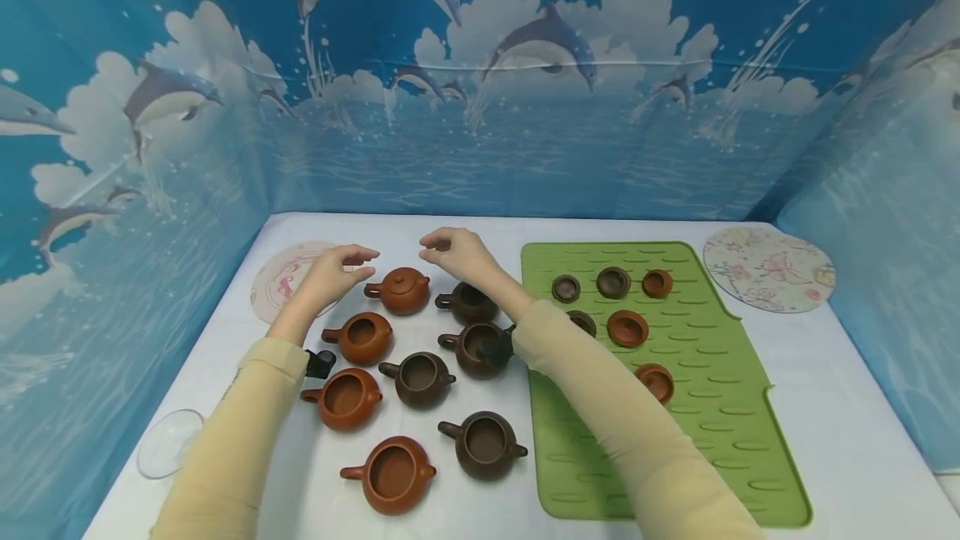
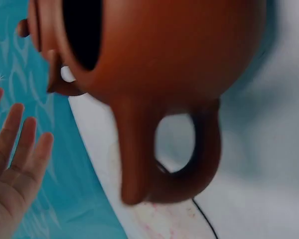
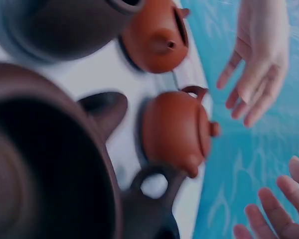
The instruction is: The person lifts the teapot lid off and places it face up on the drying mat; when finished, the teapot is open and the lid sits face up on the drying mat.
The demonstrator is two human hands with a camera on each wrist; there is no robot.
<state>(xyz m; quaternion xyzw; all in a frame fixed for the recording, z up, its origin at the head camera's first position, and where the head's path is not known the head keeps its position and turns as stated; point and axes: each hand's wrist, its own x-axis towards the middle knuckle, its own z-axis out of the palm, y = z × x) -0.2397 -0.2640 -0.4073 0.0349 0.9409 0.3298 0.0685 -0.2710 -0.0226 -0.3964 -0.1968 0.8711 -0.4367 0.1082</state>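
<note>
A reddish-brown clay teapot (image 1: 405, 294) with its lid on stands in the back row, handle to the left and spout to the right. To its left and a little above is my left hand (image 1: 330, 275), bare, thumb and fingers apart. My right hand (image 1: 463, 255) hovers above its right side with relaxed, slightly bent fingers. Neither hand holds anything. In the right wrist view the lidded teapot (image 3: 174, 130) shows below both hands. An open reddish-brown teapot (image 2: 179, 55) fills much of the left wrist view, beside the spread fingers.
Lidless reddish-brown teapots (image 1: 362, 338) and dark brown teapots (image 1: 420, 379) stand in front, under the forearms. A green mat (image 1: 720, 440) at right carries several small lids (image 1: 627, 328). Patterned round mats (image 1: 772, 269) lie at back right and back left; a clear dish (image 1: 168, 444) is front left.
</note>
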